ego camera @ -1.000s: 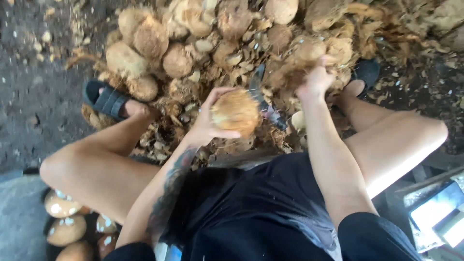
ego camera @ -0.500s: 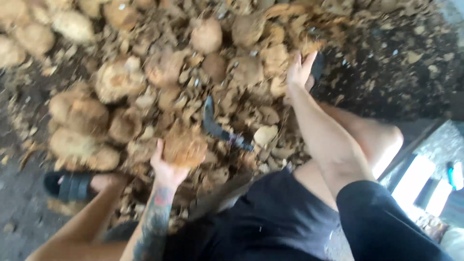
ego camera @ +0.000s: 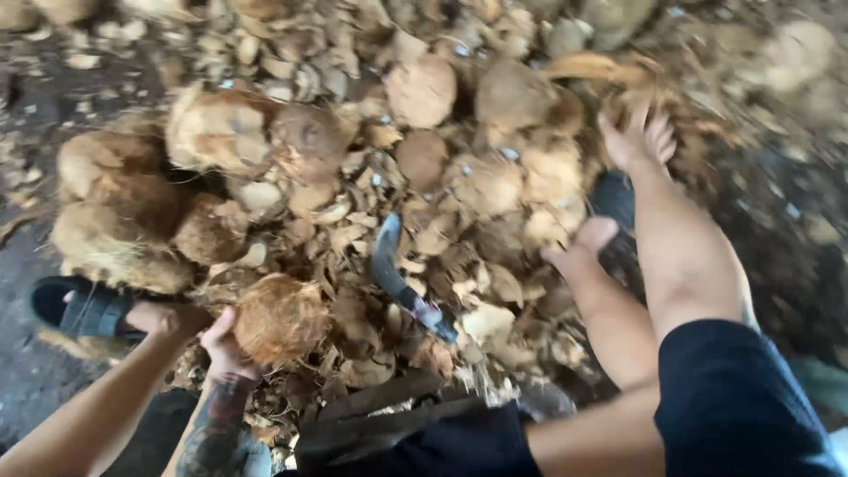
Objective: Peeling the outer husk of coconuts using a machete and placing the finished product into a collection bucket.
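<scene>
My left hand (ego camera: 225, 346), with a tattooed forearm, grips a brown fibrous coconut (ego camera: 279, 318) low at the left, just beside my left sandalled foot (ego camera: 93, 309). A curved dark blade (ego camera: 389, 261) stands up from a wooden piece between my legs, to the right of the coconut and apart from it. My right hand (ego camera: 638, 140) is stretched far out to the upper right, fingers spread on the husk pile, holding nothing. The view is blurred by motion.
A big heap of coconuts (ego camera: 221, 128) and torn husk pieces (ego camera: 481, 185) covers the ground ahead. My right foot in a dark sandal (ego camera: 609, 201) rests at the heap's edge. Dark bare ground (ego camera: 26, 106) lies at the left.
My left hand has lowered the coconut down and left, away from the blade. My right hand stays stretched out at the pile. The view has swung left and closer.
</scene>
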